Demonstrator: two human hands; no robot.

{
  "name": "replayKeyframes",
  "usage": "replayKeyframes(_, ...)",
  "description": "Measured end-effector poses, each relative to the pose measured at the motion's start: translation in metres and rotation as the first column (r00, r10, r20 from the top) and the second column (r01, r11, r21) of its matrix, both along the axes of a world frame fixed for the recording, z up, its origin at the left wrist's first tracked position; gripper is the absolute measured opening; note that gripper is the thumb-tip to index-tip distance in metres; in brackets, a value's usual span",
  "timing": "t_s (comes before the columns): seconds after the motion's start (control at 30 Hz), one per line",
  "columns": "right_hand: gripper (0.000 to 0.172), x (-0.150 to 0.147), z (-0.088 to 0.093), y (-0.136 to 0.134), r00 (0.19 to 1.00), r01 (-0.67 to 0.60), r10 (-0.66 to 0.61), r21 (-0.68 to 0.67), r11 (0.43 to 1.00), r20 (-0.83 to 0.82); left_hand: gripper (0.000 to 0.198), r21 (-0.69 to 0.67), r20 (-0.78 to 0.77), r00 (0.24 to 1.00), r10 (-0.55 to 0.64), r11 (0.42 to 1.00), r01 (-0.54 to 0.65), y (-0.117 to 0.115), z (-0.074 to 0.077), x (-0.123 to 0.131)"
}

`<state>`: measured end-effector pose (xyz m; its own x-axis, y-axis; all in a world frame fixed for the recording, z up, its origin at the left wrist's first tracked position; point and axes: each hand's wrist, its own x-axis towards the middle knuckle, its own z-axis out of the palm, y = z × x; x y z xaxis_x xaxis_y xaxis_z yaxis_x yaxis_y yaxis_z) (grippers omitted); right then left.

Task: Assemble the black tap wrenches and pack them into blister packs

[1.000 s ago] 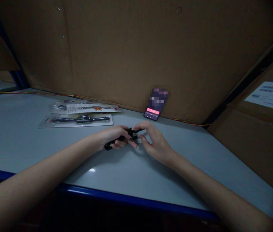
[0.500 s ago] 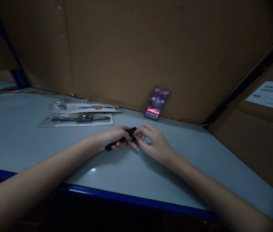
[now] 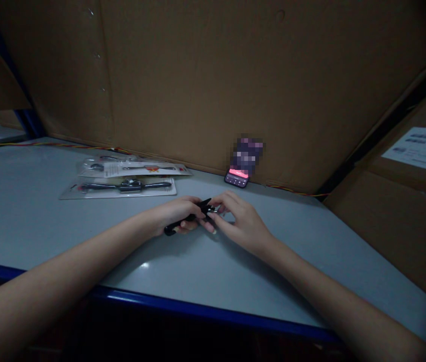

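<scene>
My left hand is wrapped around a black spokeshave, its rounded handle end sticking out below my palm. Beyond the thumb shows the tool's dark middle, partly covered by my fingers. My right hand is closed in a pinch at that middle, thumb and forefinger on a small shiny metal part. What exactly this part is, I cannot make out. Both hands are just above the worktop.
On the grey worktop, packaged spokeshaves lie at the back left, one in a clear blister pack, others under a printed card. A lit phone leans on the cardboard wall. A carton stands at right.
The spokeshave's middle has turned slightly in my left hand, showing a narrower, pointed outline. My right fingertips have shifted a little, and more of the shiny metal part shows.
</scene>
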<state>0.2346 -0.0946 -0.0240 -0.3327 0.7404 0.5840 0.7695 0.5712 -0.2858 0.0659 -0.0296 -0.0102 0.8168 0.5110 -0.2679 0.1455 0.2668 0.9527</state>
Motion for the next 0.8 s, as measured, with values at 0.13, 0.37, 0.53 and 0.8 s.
replayKeyframes(0.13,0.011,0.004,-0.002,0.005,0.984,-0.015,0.012,0.017,1.000,0.179,0.015,-0.003,-0.004,1.000,-0.018,1.000,0.018,0.001,0.000,0.000)
replayKeyframes(0.37,0.019,0.009,0.007,0.002,0.959,-0.105,0.093,0.031,0.994,0.269,0.016,-0.089,-0.008,0.997,-0.070,0.994,0.069,0.006,-0.003,-0.002)
replayKeyframes(0.53,0.014,0.020,0.006,0.009,0.998,0.021,-0.025,0.059,0.998,0.064,0.022,-0.062,-0.037,0.999,0.001,0.998,-0.003,0.008,-0.004,-0.001)
replayKeyframes(0.8,0.009,0.035,-0.022,0.031,0.988,0.150,-0.146,-0.074,0.986,0.054,0.021,0.060,0.082,0.987,0.138,0.988,-0.143,0.007,-0.003,-0.002)
